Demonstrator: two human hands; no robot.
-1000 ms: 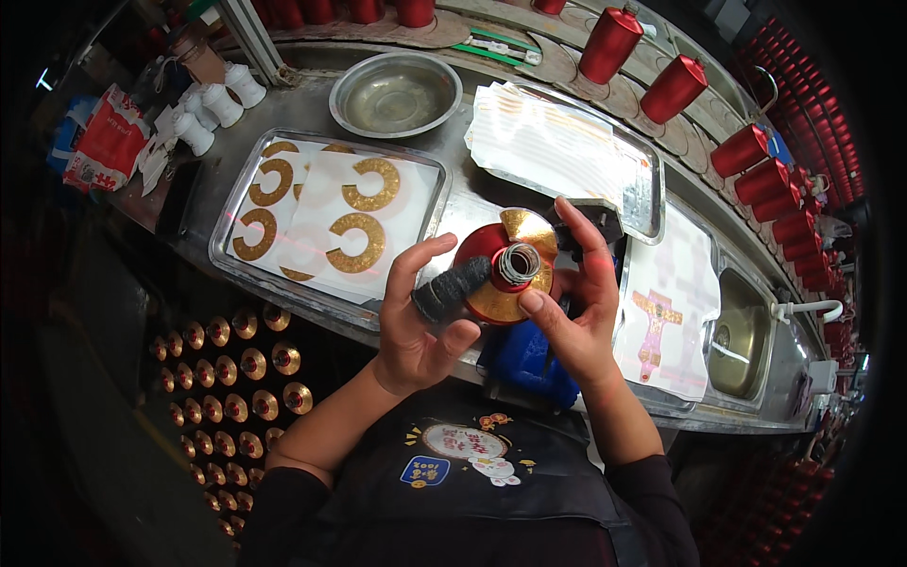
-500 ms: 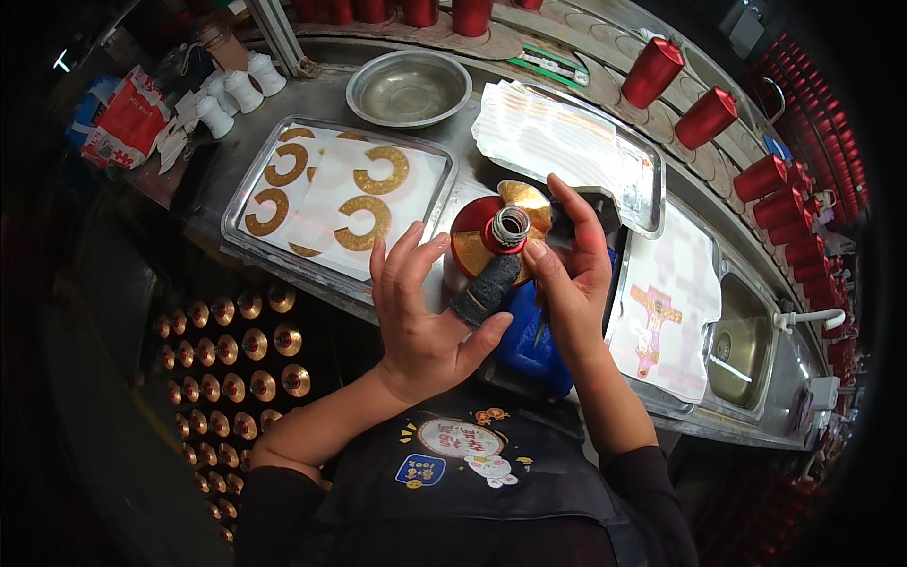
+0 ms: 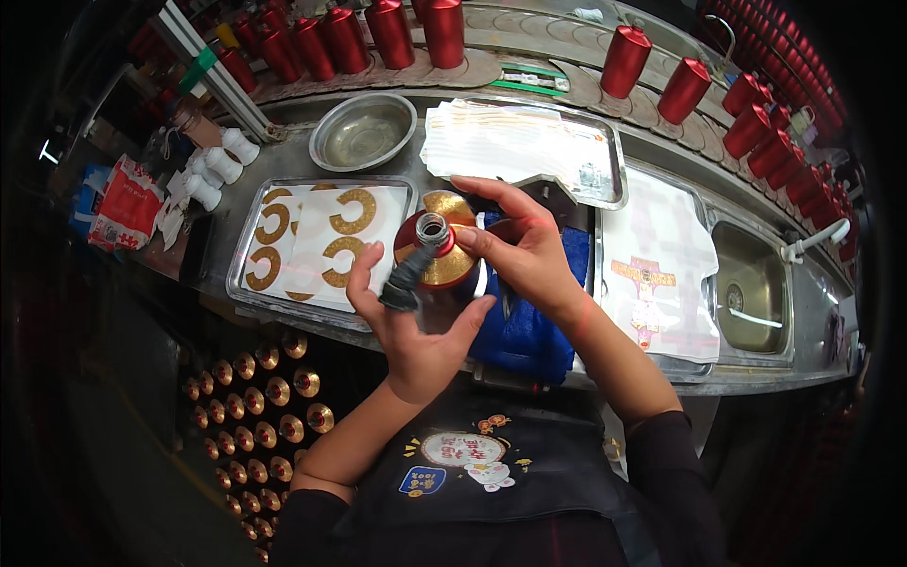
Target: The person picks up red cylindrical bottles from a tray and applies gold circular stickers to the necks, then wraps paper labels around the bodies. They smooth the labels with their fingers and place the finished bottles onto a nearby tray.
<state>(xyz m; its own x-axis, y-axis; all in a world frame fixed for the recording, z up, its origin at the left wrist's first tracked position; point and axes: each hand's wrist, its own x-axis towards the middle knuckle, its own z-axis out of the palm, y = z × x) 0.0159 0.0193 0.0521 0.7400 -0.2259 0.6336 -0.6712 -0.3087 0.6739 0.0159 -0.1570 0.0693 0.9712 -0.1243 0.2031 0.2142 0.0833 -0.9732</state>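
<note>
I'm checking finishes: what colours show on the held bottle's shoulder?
The bottle's shoulder is red and gold, clearest in the head view.

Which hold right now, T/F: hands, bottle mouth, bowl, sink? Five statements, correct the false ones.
1. The right hand touches the red-and-gold bottle. True.
2. The bottle's mouth is capped. False: the threaded mouth is open.
3. The left hand has a dark wrap on one finger. True.
4. The metal bowl stands beyond the tray of gold C-shaped pieces. True.
5. The sink is left of that tray. False: the sink is right of it.
</note>
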